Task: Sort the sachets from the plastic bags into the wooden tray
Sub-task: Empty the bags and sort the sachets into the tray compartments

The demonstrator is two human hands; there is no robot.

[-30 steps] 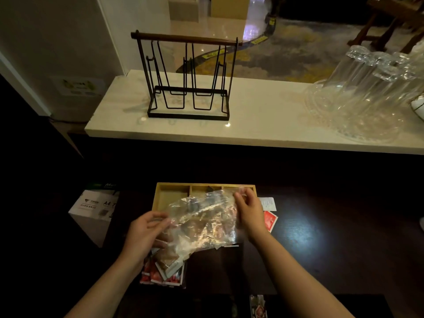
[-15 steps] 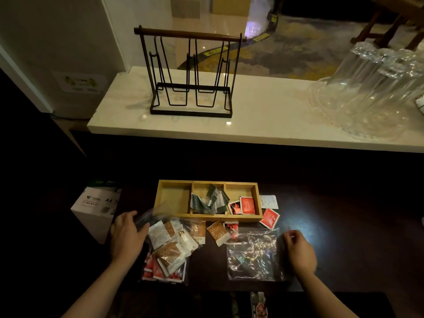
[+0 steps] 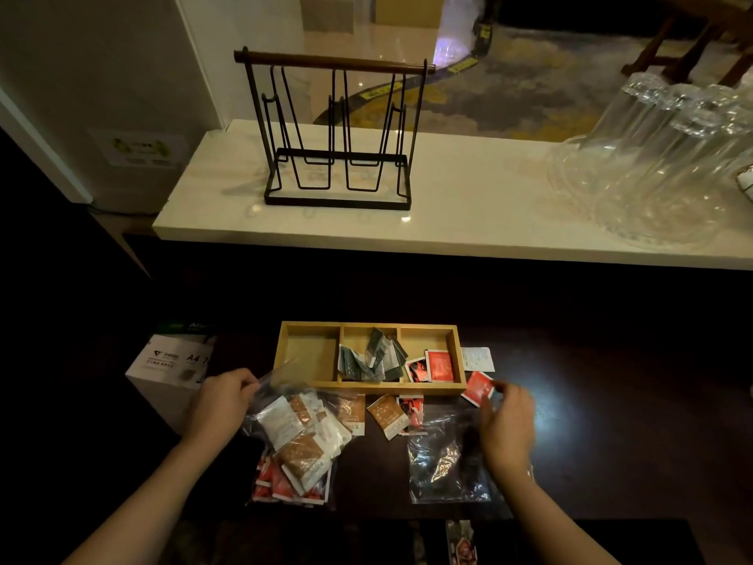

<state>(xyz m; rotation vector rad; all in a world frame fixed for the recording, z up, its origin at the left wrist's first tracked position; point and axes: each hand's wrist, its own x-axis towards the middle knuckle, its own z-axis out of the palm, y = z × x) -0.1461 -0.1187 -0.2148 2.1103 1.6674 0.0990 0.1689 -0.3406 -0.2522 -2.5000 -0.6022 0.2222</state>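
At the bottom of the frame my two forearms reach up over the dark table (image 3: 611,422). Left hand (image 3: 222,403), lower left of centre, has its fingers pinched on the edge of a clear bag (image 3: 271,381) lying over a heap of white, brown and red sachets (image 3: 299,446). Right hand (image 3: 507,428), lower right of centre, is blurred; its fingers curl over a second bag (image 3: 442,462), flat and nearly empty, with the fingertips at a red sachet (image 3: 476,387) lying just outside the tray's right corner. I cannot tell whether they grip it. Two brown sachets (image 3: 387,415) and a red one lie between the heap and that bag, just below the tray.

Above them, mid-frame, sits the tray (image 3: 458,356) with three compartments: the left bare, the middle holding dark green sachets (image 3: 373,356), the right holding red ones (image 3: 432,364). A white slip (image 3: 478,358) lies just right of it; a paper box (image 3: 171,360) stands at its left.

Across the upper frame a pale shelf (image 3: 468,205) carries a wire rack (image 3: 334,132) and, at right, glassware (image 3: 660,157).
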